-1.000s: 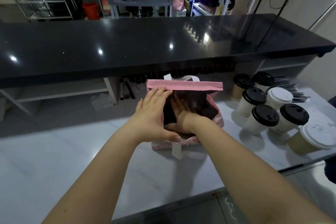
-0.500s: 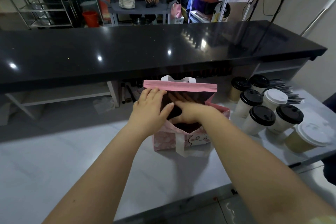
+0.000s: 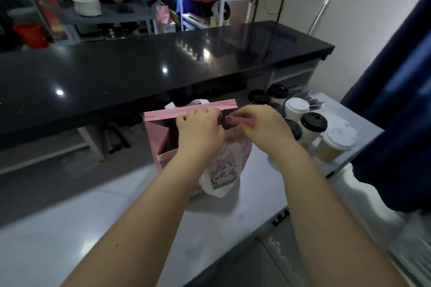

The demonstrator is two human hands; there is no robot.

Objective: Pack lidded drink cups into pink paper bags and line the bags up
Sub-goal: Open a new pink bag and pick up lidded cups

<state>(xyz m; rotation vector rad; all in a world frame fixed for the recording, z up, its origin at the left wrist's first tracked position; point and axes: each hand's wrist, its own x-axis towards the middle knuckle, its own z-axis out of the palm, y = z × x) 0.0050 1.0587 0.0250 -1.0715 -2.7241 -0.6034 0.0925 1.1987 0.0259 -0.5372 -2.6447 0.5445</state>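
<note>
A pink paper bag [image 3: 161, 144] with white handles and a cartoon print stands upright on the white table [image 3: 70, 228]. My left hand [image 3: 198, 130] grips the near top edge of the bag at its middle. My right hand [image 3: 263, 126] pinches the same pink edge just to the right. The bag's mouth is open and dark inside; I cannot tell what it holds. To the right stand several lidded drink cups, some with black lids [image 3: 313, 122] and some with white lids [image 3: 297, 107].
A long black counter [image 3: 140, 65] runs behind the bag. A dark blue cloth [image 3: 396, 123] hangs at the right, close to the cups. Beyond the counter are a cart with stacked plates [image 3: 87, 6], a shelf rack and a person's hands.
Both hands have come out of the bag's mouth and now grip its near top edge. The view has swung left, so the bag and cups sit further right.
</note>
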